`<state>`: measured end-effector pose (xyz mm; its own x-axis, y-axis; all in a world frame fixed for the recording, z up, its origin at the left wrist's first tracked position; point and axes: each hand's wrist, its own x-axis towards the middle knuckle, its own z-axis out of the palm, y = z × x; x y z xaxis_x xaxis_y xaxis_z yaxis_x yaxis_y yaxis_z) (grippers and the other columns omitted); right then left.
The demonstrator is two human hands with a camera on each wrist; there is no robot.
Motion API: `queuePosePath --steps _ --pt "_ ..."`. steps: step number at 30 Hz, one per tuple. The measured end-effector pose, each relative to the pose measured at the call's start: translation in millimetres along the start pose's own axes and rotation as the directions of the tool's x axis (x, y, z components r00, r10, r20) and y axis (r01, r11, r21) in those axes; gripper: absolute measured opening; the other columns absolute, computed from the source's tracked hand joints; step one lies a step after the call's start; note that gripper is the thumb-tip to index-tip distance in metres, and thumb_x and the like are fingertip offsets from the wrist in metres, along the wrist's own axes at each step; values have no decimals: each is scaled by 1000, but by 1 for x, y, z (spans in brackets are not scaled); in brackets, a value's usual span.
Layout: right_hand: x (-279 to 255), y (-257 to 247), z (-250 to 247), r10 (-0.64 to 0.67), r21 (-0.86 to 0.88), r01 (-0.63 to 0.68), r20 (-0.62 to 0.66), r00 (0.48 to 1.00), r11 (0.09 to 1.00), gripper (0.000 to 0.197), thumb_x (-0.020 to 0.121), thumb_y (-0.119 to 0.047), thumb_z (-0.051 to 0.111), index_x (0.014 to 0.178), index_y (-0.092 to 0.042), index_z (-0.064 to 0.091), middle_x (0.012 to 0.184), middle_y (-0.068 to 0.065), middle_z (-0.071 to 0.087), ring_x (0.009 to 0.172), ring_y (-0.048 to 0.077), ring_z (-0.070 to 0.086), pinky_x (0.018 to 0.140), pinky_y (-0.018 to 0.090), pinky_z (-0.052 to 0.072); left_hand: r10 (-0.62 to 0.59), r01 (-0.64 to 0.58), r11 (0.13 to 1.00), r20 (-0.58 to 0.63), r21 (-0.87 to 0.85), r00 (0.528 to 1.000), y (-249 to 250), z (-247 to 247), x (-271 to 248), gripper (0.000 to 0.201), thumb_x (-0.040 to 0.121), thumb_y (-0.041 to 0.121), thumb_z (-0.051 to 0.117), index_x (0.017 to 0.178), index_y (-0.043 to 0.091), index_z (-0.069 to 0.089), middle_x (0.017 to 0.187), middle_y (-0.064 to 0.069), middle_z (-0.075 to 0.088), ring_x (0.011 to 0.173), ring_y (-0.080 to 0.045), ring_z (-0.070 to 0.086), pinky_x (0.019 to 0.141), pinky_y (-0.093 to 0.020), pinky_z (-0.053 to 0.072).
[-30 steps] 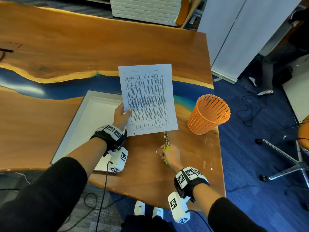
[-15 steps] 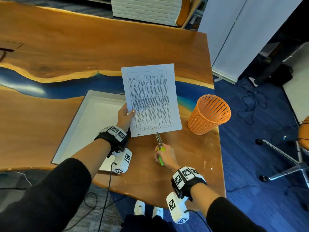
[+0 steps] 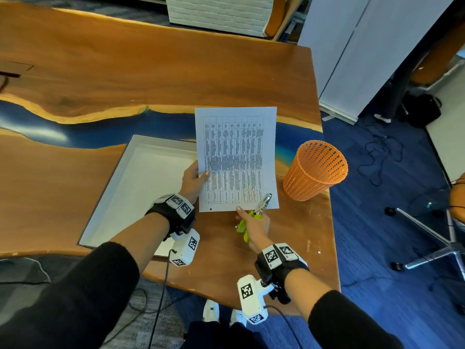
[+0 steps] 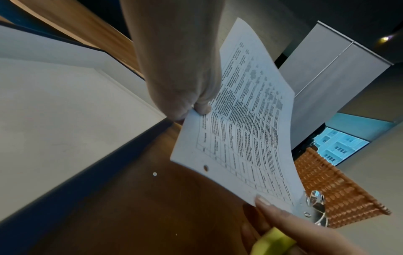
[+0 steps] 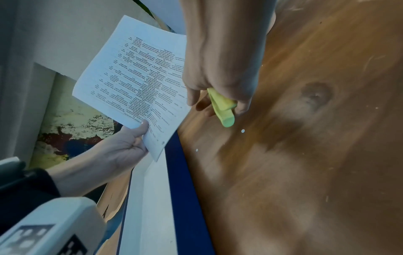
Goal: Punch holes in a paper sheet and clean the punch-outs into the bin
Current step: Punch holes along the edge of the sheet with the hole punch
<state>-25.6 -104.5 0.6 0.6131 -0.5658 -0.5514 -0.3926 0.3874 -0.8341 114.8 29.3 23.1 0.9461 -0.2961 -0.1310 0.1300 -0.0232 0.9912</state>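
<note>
A printed paper sheet [image 3: 236, 157] is held above the wooden table [image 3: 151, 71]; my left hand [image 3: 195, 178] pinches its left edge. One punched hole [image 4: 205, 167] shows near the sheet's bottom left corner. My right hand [image 3: 254, 226] grips a hole punch with green handles [image 3: 242, 226]; its metal head [image 3: 264, 202] sits over the sheet's bottom right edge. Small white punch-outs [image 5: 243, 131] lie on the table under the hands. The orange mesh bin [image 3: 314, 170] stands to the right of the sheet.
A shallow white tray [image 3: 130, 187] lies on the table to the left, partly under the sheet. The table's right edge is close behind the bin. Beyond it are blue carpet, cables and a chair base [image 3: 440, 245].
The sheet has shifted right and now stands straighter. My right hand has moved the punch from below the bottom edge's middle up to the bottom right corner, over the paper.
</note>
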Motion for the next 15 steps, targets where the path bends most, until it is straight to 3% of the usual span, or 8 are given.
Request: queuePosePath --steps 2,5,10,15 --pt "1 1 2 17 17 -17 -16 1000 1000 31 71 -10 80 96 -2 62 81 16 70 65 22 67 65 45 57 -6 6 1000 2 -12 1000 -2 1 -2 38 94 -2 49 132 -4 48 125 -25 59 109 -39 61 92 -56 50" --pt "1 -1 2 15 27 -15 5 1000 1000 22 73 -4 78 90 -5 63 78 15 70 60 19 67 50 31 55 -7 7 1000 2 -20 1000 -3 2 -2 38 94 -3 49 132 -4 47 125 -25 58 109 -39 60 91 -55 50" --pt "3 -3 2 26 14 -26 9 1000 1000 33 69 -2 80 98 2 66 86 18 73 75 27 71 78 49 57 -11 11 999 -3 -34 1000 -3 5 -2 38 94 -4 48 133 -5 46 123 -23 59 105 -35 61 89 -49 52" --pt "5 -3 4 18 -8 -18 -17 1000 1000 27 68 -8 82 91 -5 68 84 16 74 72 26 70 76 53 58 0 0 999 4 -49 1000 -4 7 -1 39 94 -2 50 132 -6 46 123 -21 59 96 -25 64 77 -29 60"
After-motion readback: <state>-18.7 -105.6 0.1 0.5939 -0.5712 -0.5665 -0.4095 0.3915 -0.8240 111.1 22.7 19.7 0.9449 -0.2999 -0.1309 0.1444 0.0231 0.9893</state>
